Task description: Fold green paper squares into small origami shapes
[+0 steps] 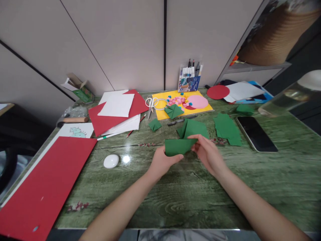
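A folded green paper [178, 147] is held just above the table between both hands. My left hand [164, 162] grips its left end, thumb along the lower edge. The fingers of my right hand [207, 152] pinch the right corner. Right behind it lies a larger folded green paper [197, 129]. Farther back are a small green folded piece [154, 125] and another green folded piece [173, 111], which rests on the edge of a yellow sheet [162, 115]. A stack of green sheets [227, 129] lies to the right.
White scissors [150, 105], a black pen [175, 122] and a marker box [189, 78] stand or lie toward the back. On the right are a phone [257, 134] and a clear bottle [288, 95]. On the left are a white oval object [111, 161] and a large red sheet [47, 184].
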`<state>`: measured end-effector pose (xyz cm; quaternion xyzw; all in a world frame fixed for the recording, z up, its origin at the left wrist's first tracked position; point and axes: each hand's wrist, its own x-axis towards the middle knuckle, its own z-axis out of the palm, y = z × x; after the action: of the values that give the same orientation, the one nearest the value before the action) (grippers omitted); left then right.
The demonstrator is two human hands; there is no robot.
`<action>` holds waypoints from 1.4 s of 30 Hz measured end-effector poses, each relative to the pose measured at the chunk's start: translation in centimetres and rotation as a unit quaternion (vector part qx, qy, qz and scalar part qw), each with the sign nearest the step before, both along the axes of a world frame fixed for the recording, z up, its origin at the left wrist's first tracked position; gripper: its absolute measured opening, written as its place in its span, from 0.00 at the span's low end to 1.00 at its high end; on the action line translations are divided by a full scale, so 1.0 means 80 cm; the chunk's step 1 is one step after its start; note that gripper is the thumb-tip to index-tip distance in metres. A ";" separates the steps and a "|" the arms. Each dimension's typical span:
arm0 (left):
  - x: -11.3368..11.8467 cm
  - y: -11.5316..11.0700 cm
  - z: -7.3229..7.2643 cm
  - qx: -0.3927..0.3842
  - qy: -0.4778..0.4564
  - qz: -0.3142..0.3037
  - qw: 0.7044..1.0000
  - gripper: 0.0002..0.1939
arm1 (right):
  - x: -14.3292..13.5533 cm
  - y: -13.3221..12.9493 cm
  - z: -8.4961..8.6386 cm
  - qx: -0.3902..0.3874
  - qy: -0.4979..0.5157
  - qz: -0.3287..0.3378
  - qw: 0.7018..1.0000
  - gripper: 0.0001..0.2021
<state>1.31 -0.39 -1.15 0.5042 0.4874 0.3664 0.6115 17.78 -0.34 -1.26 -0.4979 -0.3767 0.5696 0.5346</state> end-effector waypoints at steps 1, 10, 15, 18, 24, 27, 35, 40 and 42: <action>0.000 0.000 0.000 0.005 -0.005 0.008 1.000 0.18 | -0.002 -0.001 -0.001 -0.009 0.001 0.029 1.000 0.14; 0.000 -0.002 0.007 0.052 0.052 0.067 0.995 0.19 | -0.016 -0.011 -0.010 -0.017 -0.182 0.080 0.980 0.15; -0.001 -0.002 0.007 0.051 0.039 0.044 0.997 0.20 | -0.017 -0.012 -0.012 -0.017 -0.117 0.052 0.992 0.14; -0.001 -0.001 0.004 0.051 0.033 0.039 0.997 0.20 | -0.016 -0.011 -0.016 -0.033 -0.072 0.029 0.996 0.13; -0.001 -0.001 0.002 0.050 0.031 0.032 0.998 0.20 | -0.012 -0.008 -0.017 -0.040 -0.048 0.017 0.998 0.13; -0.001 -0.001 0.002 0.050 0.034 0.024 0.998 0.20 | -0.011 -0.007 -0.012 -0.037 -0.050 -0.008 0.998 0.14; -0.001 -0.001 0.000 0.038 0.021 0.002 0.999 0.22 | 0.000 0.001 -0.015 -0.027 -0.064 -0.023 0.997 0.18; -0.002 0.003 -0.002 0.010 -0.021 0.035 0.999 0.16 | 0.012 0.007 -0.012 -0.030 -0.059 0.039 0.997 0.15; -0.003 0.006 -0.004 0.014 -0.044 0.055 0.997 0.13 | 0.015 0.008 -0.009 -0.026 -0.070 0.067 0.995 0.15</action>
<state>1.04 0.06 -1.46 0.4688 0.4815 0.4282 0.6042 18.98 0.28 -2.01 -0.5238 -0.4306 0.5777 0.4544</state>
